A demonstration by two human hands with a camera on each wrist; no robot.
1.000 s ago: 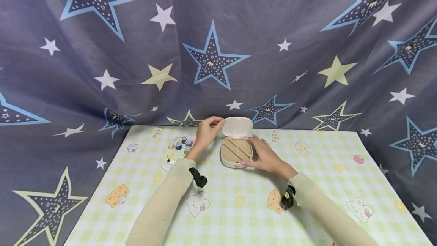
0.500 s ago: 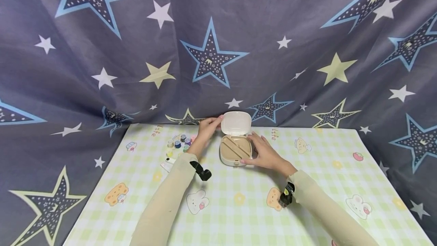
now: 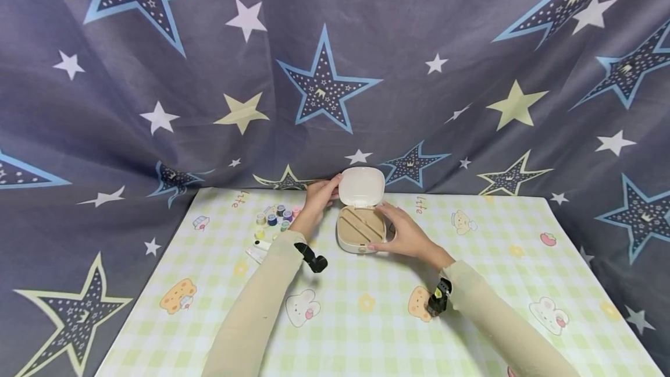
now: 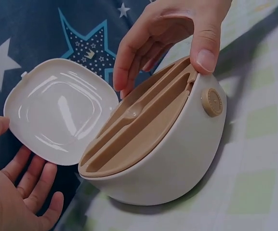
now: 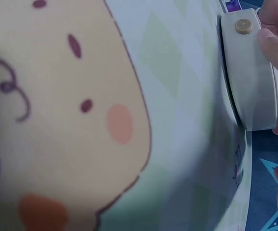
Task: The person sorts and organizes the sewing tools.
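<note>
A small white storage box [image 3: 355, 247] with rounded sides stands at the far middle of the table, its hinged white lid [image 3: 361, 187] raised. Inside is a beige tray [image 3: 361, 225] with slanting grooves; a round brown button [image 4: 211, 102] marks the front wall. My left hand [image 3: 317, 201] holds the lid's left edge, with the thumb at the rim and the fingers partly behind it, as the left wrist view shows. My right hand [image 3: 410, 239] grips the box's right side, thumb on the front rim [image 4: 194, 72] and fingers toward the back corner.
Left of the box lie several small thread spools [image 3: 272, 220] in different colours. Nearer my left sleeve are a white item with a black spot [image 3: 260, 244] and a pale flat piece [image 3: 255, 255]. A starry curtain [image 3: 419, 103] hangs behind the table's far edge.
The lid has tilted farther back, and my left hand has moved a little up and away with it. My right hand stays on the box.
</note>
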